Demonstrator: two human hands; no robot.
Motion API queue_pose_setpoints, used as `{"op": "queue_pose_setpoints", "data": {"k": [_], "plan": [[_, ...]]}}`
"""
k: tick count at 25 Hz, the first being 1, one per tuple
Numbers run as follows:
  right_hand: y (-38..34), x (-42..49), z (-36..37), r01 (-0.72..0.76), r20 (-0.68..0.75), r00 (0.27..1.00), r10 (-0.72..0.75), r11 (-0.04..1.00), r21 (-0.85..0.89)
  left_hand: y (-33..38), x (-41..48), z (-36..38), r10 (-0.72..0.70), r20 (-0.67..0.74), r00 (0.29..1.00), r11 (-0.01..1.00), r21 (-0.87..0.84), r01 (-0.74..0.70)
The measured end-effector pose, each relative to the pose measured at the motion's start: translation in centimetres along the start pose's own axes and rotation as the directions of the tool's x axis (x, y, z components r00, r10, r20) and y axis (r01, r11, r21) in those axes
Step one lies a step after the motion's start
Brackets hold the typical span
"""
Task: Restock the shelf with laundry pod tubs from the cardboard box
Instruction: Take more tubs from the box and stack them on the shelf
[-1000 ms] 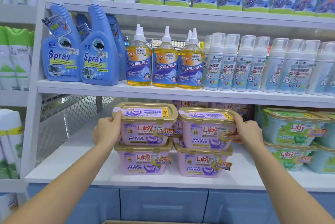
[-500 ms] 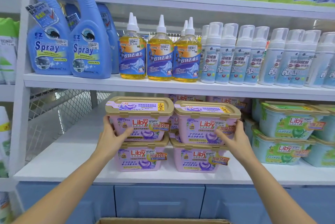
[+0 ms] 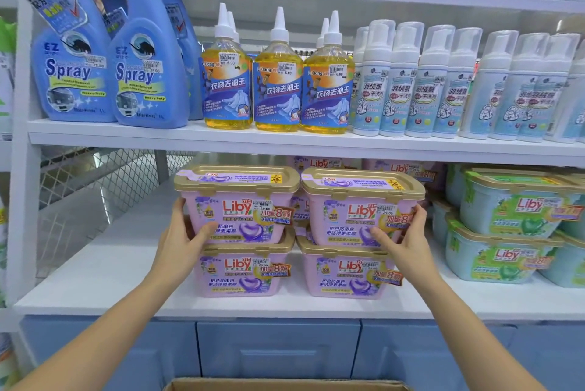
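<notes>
Squaring up: left hand (image 3: pixel 180 243) gripped the left top tub (image 3: pixel 243 200); right hand (image 3: pixel 408 240) gripped the right top tub (image 3: pixel 354 207); squeezed between them to sit flush, I guess.

Bright, even, near-shadowless light; sharp centre, wide-angle bowing and slight softness toward the edges.

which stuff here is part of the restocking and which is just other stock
Job: top left purple tub, in the left hand; top right purple tub, in the right hand; two purple tubs beneath; shelf; cardboard box.
Just there: blue spray bottles; yellow bottles; white pump bottles; green tubs.
</notes>
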State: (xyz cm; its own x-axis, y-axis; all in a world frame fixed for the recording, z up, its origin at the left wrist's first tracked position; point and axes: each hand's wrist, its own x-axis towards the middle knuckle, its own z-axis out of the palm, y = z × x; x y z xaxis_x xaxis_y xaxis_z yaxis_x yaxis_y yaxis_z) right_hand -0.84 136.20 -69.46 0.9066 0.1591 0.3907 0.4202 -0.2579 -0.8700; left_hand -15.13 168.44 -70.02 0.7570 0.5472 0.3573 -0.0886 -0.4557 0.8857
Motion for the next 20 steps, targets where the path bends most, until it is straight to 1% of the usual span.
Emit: {"op": "queue_pose_setpoints", "data": {"k": [4,6,8,9,10,12,13,14,16,17,18,20], "plan": [[0.4,0.0,0.4,0.006,-0.004,1.0,-0.006,1.0,0.009,-0.1,0.2,0.6,0.032,-0.011,0.999,0.999,0.023,-0.032],[1.0,-0.5,0.1,-0.012,0.005,1.0,0.011,0.993,0.117,-0.4,-0.3,0.6,0.021,-0.013,1.0,1.0,-0.02,-0.021],[2.6,-1.7,0.0,-0.05,-0.035,0.998,0.058,0.98,0.194,-1.6,-1.4,0.7,-0.024,-0.058,0.998,0.999,-0.047,0.021],[3.4,-2.5,0.1,-0.085,-0.05,0.994,0.096,0.978,0.188,-2.5,-2.0,0.8,-0.073,-0.092,0.993,0.997,-0.026,0.07],[4.3,-3.2,0.3,-0.128,-0.042,0.99,0.138,0.974,0.186,-3.4,-2.6,1.2,-0.122,-0.108,0.987,0.993,-0.01,0.122],[6.0,-4.6,0.9,-0.223,0.028,0.975,0.221,0.96,0.171,-5.0,-3.7,2.2,-0.215,-0.088,0.973,0.976,0.024,0.217],[6.6,-5.1,1.3,-0.255,0.064,0.966,0.249,0.958,0.129,-5.7,-4.1,2.7,-0.247,-0.066,0.967,0.965,0.079,0.252],[7.1,-5.1,1.7,-0.259,0.08,0.964,0.254,0.964,0.066,-6.2,-4.2,3.1,-0.248,-0.05,0.967,0.954,0.161,0.253],[7.5,-4.8,1.9,-0.261,0.046,0.963,0.264,0.963,-0.068,-6.9,-4.0,3.3,-0.21,-0.054,0.976,0.914,0.344,0.216],[7.8,-4.5,2.0,-0.268,0.016,0.962,0.273,0.953,-0.139,-7.3,-3.7,3.3,-0.178,-0.064,0.982,0.893,0.408,0.188],[8.0,-4.2,2.1,-0.268,0.0,0.962,0.273,0.944,-0.194,-7.6,-3.5,3.3,-0.147,-0.068,0.987,0.883,0.441,0.162],[8.4,-3.8,2.1,-0.244,0.011,0.966,0.258,0.928,-0.28,-8.1,-3.2,3.4,-0.076,-0.084,0.994,0.876,0.47,0.107]]}}
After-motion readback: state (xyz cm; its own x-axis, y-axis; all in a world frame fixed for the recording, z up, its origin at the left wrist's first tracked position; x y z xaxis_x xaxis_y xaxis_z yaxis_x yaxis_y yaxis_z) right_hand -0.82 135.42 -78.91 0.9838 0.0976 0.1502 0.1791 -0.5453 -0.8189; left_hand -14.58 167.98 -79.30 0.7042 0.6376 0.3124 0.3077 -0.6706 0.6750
